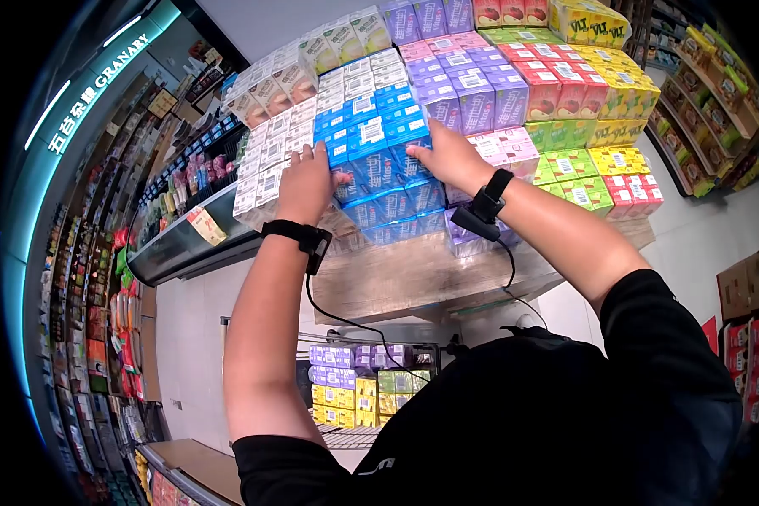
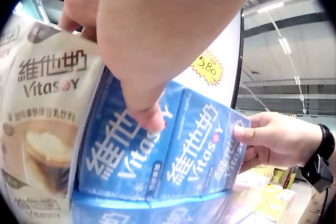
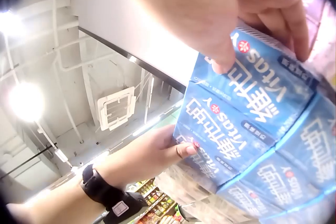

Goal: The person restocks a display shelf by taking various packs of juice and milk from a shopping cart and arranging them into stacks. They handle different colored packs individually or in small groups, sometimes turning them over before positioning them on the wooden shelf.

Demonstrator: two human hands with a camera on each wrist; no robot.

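Both the left hand [image 1: 306, 185] and right hand [image 1: 457, 158] are gripping the blue Vitasoy pack [image 1: 371, 164] between fingers and thumbs, atop its stack [image 1: 396, 229] toward the desk's [image 1: 379, 282] near edge, where uneven squeezing is possibly inviting a slip.

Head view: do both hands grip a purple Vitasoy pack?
No, the left hand and right hand grip opposite sides of a blue Vitasoy pack.
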